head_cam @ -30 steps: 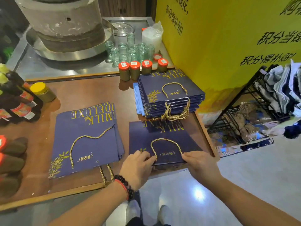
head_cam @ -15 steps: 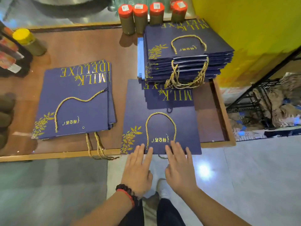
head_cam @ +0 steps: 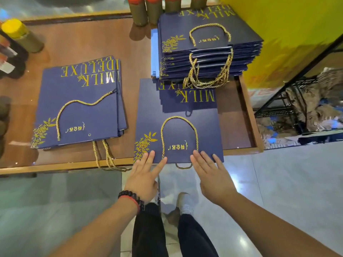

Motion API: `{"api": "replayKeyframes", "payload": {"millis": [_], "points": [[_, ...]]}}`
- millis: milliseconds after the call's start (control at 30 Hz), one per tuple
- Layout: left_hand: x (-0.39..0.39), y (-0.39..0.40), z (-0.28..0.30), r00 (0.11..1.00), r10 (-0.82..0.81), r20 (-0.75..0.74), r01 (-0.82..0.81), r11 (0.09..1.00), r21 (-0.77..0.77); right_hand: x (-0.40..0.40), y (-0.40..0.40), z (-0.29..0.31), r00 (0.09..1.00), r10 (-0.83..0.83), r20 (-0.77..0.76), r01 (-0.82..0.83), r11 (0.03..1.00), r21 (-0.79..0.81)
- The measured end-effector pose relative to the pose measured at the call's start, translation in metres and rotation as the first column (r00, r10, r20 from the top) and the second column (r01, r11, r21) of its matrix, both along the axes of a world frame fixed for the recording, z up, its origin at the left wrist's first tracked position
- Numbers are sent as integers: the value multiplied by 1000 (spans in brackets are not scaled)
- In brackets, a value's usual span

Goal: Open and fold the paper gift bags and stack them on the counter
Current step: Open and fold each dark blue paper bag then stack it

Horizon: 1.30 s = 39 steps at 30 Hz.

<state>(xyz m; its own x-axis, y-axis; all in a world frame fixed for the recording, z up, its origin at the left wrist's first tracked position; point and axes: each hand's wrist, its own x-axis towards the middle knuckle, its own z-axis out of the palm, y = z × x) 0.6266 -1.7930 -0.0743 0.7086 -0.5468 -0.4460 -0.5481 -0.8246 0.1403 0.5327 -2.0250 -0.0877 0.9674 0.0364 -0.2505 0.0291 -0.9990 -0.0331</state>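
Lying under both hands (head_cam: 178, 175): gift bag (head_cam: 178, 130)

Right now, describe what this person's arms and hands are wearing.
Both forearms are bare, with no sleeves reaching into view. The left hand has two bands at the wrist: a bracelet of round black beads and a thin red cord beside it. The right hand shows no bracelet, watch or glove. No rings are visible on either hand.
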Motion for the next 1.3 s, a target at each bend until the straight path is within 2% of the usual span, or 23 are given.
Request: {"api": "replayKeyframes", "payload": {"millis": [100,167,233,300,333,367,433,500,533,567,633,733,800,867,933,1000,1067,1133,1167,1300], "points": [[5,14,-1,1000,15,-10,-15,1000,12,-15,-31,3,991,-125,-51,123,991,-43],[8,22,1,999,30,-21,-30,999,-16,-22,-45,3,987,-144,-76,142,990,-20],[13,24,4,997,46,-54,-47,999,-12,-22,-46,5,983,-147,-109,154,987,54],[19,17,7,978,169,-119,-178,982,-70,-17,-38,9,962,-231,-147,257,946,196],[24,10,11,940,299,-163,-320,940,-121,-10,-32,18,920,-326,-218,383,865,323],[29,4,13,872,439,-217,-476,864,-167,-2,-26,26,859,-438,-266,512,740,436],[42,-6,19,714,608,-347,-694,679,-237,13,-19,40,707,-635,-312,653,417,633],[56,-9,23,623,673,-399,-778,584,-232,27,-19,48,532,-753,-387,706,143,693],[62,-8,24,592,691,-415,-802,559,-213,33,-23,52,449,-783,-430,724,38,689],[67,-8,27,567,702,-432,-818,541,-195,37,-28,55,406,-794,-454,731,-16,682],[71,-4,32,500,721,-480,-858,488,-161,42,-39,62,385,-792,-474,773,-3,634],[61,3,45,259,712,-653,-955,288,-65,34,-48,66,388,-764,-515,862,104,495],[47,2,59,111,669,-735,-987,160,-4,25,-48,67,371,-722,-584,869,49,492],[34,0,73,52,650,-758,-997,72,-7,18,-40,77,341,-703,-624,847,-58,528],[19,-3,86,62,631,-774,-998,48,-41,11,-29,98,378,-731,-568,802,-48,596],[6,0,88,181,652,-737,-984,115,-139,3,-23,115,445,-776,-447,759,62,648],[-3,10,66,229,641,-733,-973,133,-188,-9,-24,130,509,-782,-359,715,151,683],[-11,9,65,252,628,-737,-966,118,-230,-17,-30,141,523,-793,-314,688,175,704],[-19,-1,95,275,629,-727,-958,112,-266,-20,-35,145,523,-799,-297,679,180,712],[-28,-19,137,325,635,-700,-920,41,-390,-25,-44,164,534,-818,-216,603,189,775]]}}
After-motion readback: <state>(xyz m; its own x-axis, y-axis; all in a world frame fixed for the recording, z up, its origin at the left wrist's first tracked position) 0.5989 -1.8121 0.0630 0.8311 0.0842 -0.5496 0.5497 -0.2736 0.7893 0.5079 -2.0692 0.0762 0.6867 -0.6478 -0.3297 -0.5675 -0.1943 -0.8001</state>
